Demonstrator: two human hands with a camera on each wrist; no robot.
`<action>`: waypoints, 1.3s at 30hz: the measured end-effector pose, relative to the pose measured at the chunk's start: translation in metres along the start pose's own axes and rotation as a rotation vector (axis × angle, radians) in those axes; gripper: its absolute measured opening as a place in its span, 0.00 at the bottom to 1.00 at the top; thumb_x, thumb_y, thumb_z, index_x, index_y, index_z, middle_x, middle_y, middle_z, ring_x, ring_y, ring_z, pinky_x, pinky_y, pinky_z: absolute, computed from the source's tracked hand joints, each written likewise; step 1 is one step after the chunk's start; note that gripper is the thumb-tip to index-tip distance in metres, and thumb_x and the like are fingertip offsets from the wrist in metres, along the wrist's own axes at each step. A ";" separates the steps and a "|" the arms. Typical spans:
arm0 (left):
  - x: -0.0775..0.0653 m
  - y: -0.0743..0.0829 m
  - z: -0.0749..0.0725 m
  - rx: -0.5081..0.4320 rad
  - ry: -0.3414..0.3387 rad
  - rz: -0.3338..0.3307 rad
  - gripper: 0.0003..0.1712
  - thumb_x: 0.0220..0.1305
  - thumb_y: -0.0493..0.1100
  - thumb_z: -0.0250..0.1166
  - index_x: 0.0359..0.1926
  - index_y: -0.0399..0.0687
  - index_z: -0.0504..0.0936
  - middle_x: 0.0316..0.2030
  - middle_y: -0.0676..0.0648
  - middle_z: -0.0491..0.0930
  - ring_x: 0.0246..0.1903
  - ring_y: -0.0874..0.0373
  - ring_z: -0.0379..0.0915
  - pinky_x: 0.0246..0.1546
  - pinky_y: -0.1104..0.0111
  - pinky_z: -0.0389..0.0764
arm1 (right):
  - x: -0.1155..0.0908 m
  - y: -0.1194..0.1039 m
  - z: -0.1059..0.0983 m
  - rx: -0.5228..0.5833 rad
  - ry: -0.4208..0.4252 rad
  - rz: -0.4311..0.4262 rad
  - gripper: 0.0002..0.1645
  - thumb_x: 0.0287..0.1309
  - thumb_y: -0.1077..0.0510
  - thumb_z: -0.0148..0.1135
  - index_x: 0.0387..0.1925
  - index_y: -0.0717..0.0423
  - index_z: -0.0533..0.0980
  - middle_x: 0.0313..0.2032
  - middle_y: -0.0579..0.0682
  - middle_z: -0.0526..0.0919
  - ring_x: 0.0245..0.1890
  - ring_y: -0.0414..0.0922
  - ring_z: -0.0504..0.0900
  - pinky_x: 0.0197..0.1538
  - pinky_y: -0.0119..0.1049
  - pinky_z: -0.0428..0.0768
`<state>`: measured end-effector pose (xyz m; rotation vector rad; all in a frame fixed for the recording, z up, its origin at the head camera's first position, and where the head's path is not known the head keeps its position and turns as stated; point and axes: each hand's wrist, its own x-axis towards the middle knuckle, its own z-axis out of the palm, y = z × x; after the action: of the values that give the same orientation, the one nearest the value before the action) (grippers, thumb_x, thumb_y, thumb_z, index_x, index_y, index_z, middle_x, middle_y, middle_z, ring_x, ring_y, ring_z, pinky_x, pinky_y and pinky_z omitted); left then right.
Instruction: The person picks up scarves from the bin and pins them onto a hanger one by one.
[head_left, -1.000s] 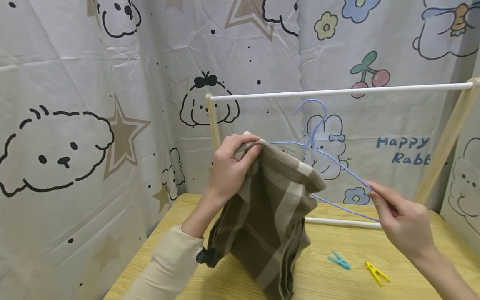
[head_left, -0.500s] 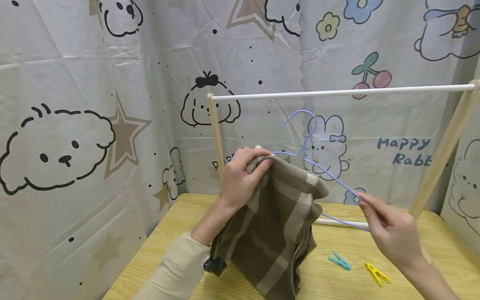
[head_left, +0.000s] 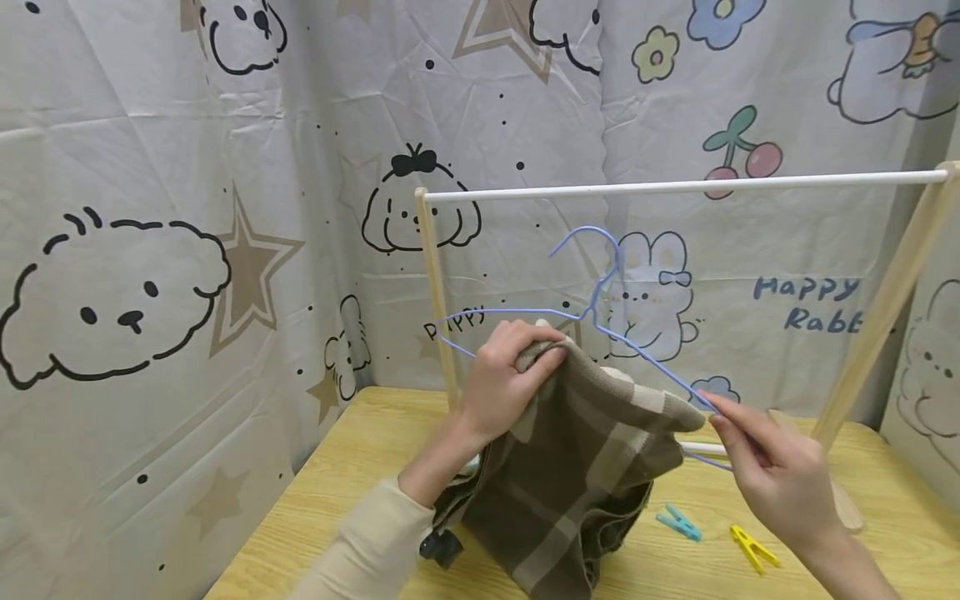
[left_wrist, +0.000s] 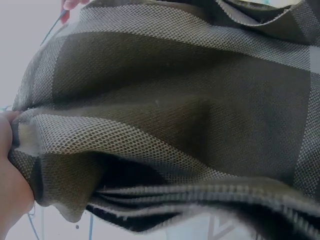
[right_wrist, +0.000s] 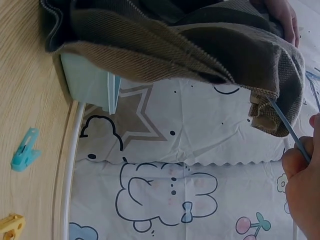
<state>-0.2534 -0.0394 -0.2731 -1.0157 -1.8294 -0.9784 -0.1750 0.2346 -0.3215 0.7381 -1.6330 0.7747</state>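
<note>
A folded brown-and-beige checked knit cloth (head_left: 555, 467) hangs over the table; its kind of garment is unclear. My left hand (head_left: 506, 379) grips its upper edge, thumb on the near side. My right hand (head_left: 780, 467) pinches the right arm of a blue wire hanger (head_left: 645, 354), whose hook points up and left. The hanger's left arm shows beyond my left hand, and its lower bar is partly hidden by the cloth. In the right wrist view the hanger wire (right_wrist: 290, 127) reaches the cloth's folded end (right_wrist: 270, 112). The left wrist view is mostly filled by the cloth (left_wrist: 175, 90).
Behind my hands stands a rack with a white top rail (head_left: 675, 185) and wooden legs. A teal clothespin (head_left: 679, 522) and a yellow clothespin (head_left: 753, 548) lie on the wooden table (head_left: 337, 467). A pale green box (right_wrist: 87, 85) stands beneath the cloth in the right wrist view.
The hanger has moved left and down, its left arm now showing past the left hand. The left hand and cloth have shifted right and down; the right hand has come left.
</note>
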 end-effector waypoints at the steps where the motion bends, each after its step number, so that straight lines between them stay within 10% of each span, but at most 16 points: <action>1: -0.002 -0.001 0.001 -0.001 -0.012 -0.006 0.07 0.63 0.42 0.70 0.42 0.49 0.86 0.36 0.53 0.86 0.38 0.58 0.75 0.41 0.70 0.75 | -0.001 0.001 0.001 0.012 0.005 -0.004 0.27 0.70 0.48 0.59 0.37 0.73 0.83 0.16 0.41 0.69 0.17 0.27 0.57 0.23 0.13 0.55; 13: -0.010 -0.005 0.005 -0.011 -0.154 -0.158 0.06 0.66 0.45 0.67 0.42 0.51 0.86 0.39 0.53 0.86 0.45 0.59 0.77 0.52 0.68 0.75 | -0.021 0.004 0.007 0.148 -0.043 0.047 0.18 0.67 0.58 0.62 0.41 0.75 0.82 0.44 0.31 0.85 0.18 0.26 0.65 0.24 0.16 0.64; 25: -0.005 -0.003 0.014 0.022 -0.378 -0.323 0.09 0.67 0.47 0.64 0.42 0.51 0.87 0.41 0.53 0.87 0.43 0.60 0.81 0.46 0.70 0.78 | -0.028 -0.001 0.015 0.238 -0.073 -0.034 0.21 0.68 0.56 0.61 0.38 0.75 0.83 0.37 0.40 0.87 0.16 0.26 0.62 0.21 0.15 0.60; 33: 0.014 -0.007 0.016 -0.136 -0.294 -0.490 0.06 0.63 0.42 0.64 0.37 0.46 0.85 0.30 0.49 0.83 0.29 0.65 0.71 0.32 0.76 0.71 | -0.033 -0.003 0.017 0.279 -0.106 -0.078 0.19 0.69 0.56 0.60 0.40 0.73 0.83 0.41 0.40 0.88 0.19 0.28 0.65 0.22 0.16 0.62; 39: 0.032 -0.014 0.021 -0.240 -0.080 -0.571 0.08 0.62 0.39 0.67 0.39 0.39 0.86 0.36 0.42 0.85 0.31 0.67 0.73 0.35 0.76 0.74 | -0.036 -0.008 0.017 0.390 -0.157 -0.058 0.16 0.68 0.60 0.60 0.42 0.74 0.82 0.31 0.44 0.84 0.20 0.29 0.67 0.22 0.18 0.65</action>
<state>-0.2832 -0.0173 -0.2558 -0.6767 -2.1603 -1.5434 -0.1721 0.2184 -0.3591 1.1411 -1.6088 1.0293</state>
